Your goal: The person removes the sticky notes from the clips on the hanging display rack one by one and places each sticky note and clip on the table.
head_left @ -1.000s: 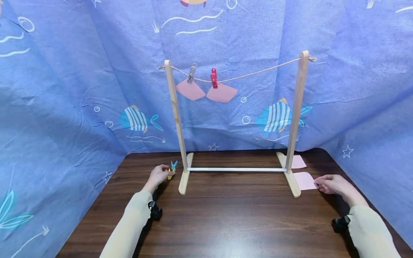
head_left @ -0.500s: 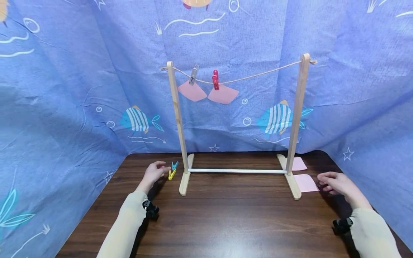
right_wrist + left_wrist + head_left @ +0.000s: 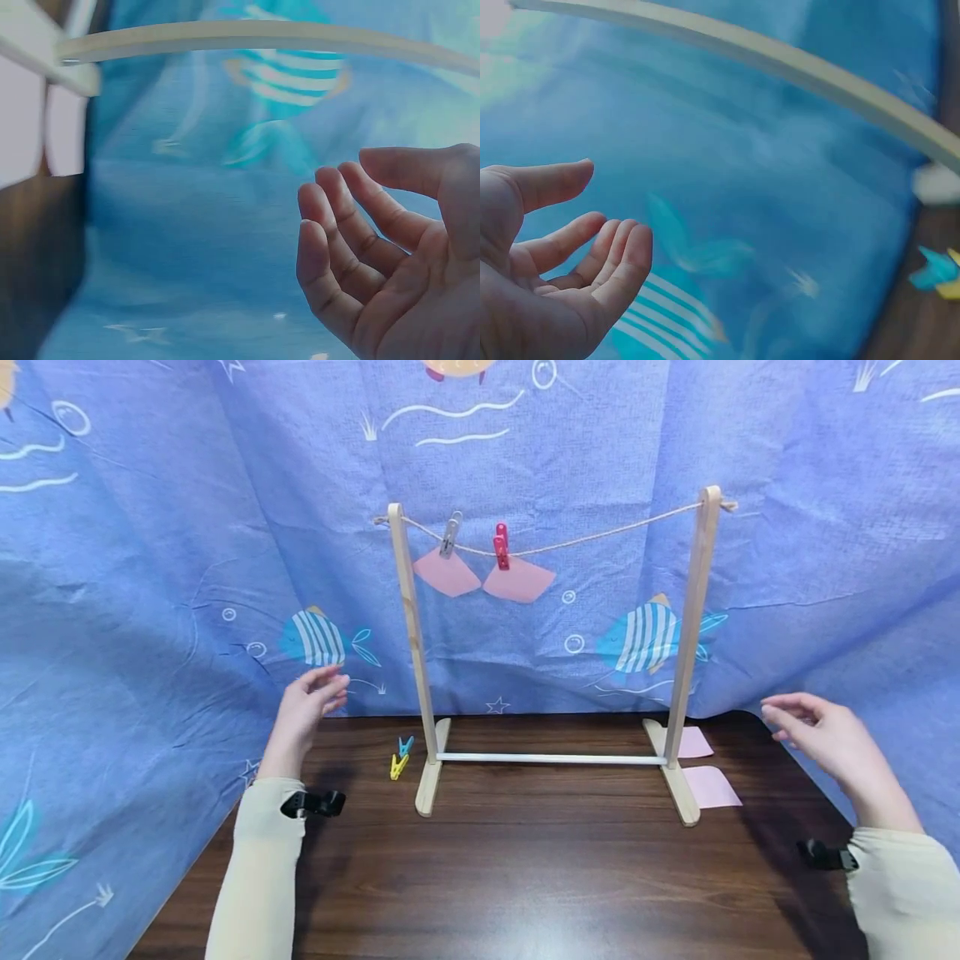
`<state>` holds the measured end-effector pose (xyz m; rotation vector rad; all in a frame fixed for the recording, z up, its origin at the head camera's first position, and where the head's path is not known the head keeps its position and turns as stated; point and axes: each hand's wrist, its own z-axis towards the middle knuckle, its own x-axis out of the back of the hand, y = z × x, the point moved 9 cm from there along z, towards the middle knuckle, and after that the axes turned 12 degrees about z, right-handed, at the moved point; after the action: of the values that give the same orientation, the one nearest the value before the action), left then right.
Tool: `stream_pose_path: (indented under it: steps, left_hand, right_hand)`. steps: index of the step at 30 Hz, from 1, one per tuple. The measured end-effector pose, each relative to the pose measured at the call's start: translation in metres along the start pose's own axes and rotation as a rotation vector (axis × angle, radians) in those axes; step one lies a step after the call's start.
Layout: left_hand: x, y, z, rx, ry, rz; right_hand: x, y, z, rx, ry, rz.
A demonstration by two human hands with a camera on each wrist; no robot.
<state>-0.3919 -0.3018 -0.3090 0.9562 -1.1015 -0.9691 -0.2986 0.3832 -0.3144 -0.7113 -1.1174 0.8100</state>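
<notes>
My left hand (image 3: pixel 306 706) hovers above the table's left side, fingers loosely bent with nothing between them. Below and to its right lie a yellow clothespin (image 3: pixel 399 767) and a blue clothespin (image 3: pixel 406 746). On the other side my right hand (image 3: pixel 821 735) is raised too, its relaxed fingers holding nothing in the right wrist view. Two pink paper squares, a nearer one (image 3: pixel 711 787) and a farther one (image 3: pixel 694 742), lie by the stand's right foot. From the rope (image 3: pixel 592 537) hang two more pink papers, one under a grey clothespin (image 3: pixel 450 535), the other under a red clothespin (image 3: pixel 502 547).
The wooden stand (image 3: pixel 693 627) has two posts, flat feet and a white crossbar (image 3: pixel 551 759) low between them. A blue fish-print cloth (image 3: pixel 495 652) hangs behind and at both sides. The dark wood table (image 3: pixel 525 860) extends toward me.
Both hands have lifted and drawn outward: the left let go of the yellow clothespin, the right left the nearer pink paper. The clothespins and papers stay on the table.
</notes>
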Motion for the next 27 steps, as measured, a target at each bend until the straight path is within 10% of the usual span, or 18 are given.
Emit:
stream_pose_path:
  steps: [8,18,27]
  left_hand:
    - [0.013,0.055,-0.011,-0.152,0.045,-0.149]
    - [-0.024,0.103,-0.018,-0.251,-0.022,0.027]
    - [-0.062,0.168,-0.019,-0.388,-0.099,-0.056]
  right_hand:
    - [0.023,-0.056,-0.006,0.077,0.148,0.049]
    - [-0.016,-0.104,0.011,0.230,0.119,0.244]
    - [-0.057,-0.155,0.038,0.320,0.075,0.272]
